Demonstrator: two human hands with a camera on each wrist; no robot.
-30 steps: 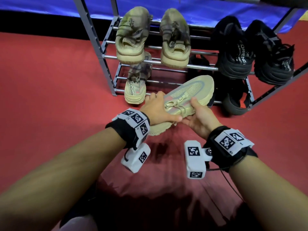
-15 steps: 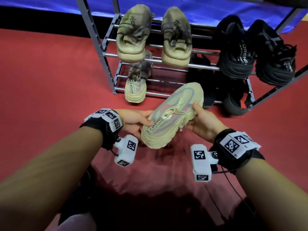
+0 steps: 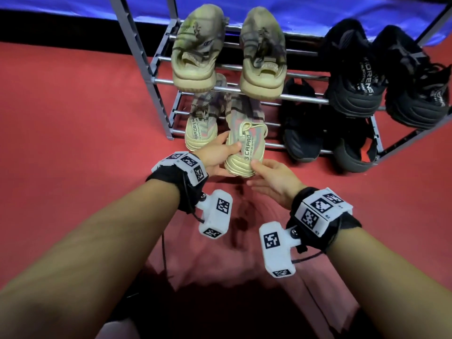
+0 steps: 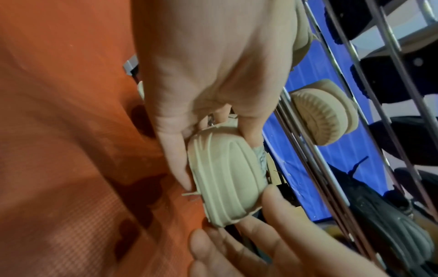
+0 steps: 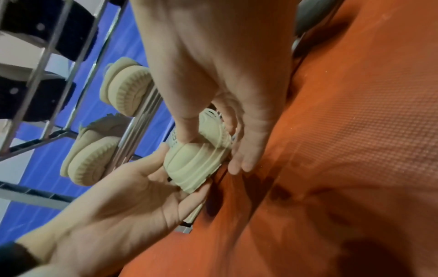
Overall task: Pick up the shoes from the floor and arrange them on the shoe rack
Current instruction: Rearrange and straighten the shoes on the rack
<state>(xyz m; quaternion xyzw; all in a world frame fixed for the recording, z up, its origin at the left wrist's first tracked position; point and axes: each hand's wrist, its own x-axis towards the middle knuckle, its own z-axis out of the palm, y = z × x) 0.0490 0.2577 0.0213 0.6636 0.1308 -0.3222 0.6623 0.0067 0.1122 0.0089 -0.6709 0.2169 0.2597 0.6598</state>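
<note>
Standing against the blue backdrop, the metal-bar shoe rack (image 3: 303, 100) already carries two beige and four black shoes. Half a second ago the tan knit shoe (image 3: 244, 143) was tilted in midair; now it points toe-first onto the lower tier beside its mate (image 3: 199, 128). Left hand (image 3: 217, 155) pinches its ribbed rubber heel; right hand (image 3: 271, 179), fingers relaxed, merely touches it.

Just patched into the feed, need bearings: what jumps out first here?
Both hands meet at the heel of a beige shoe, the left hand gripping it, the right hand touching it, toe pointing into the lower tier of the metal shoe rack. Its mate sits beside it; black shoes fill the right side.
</note>
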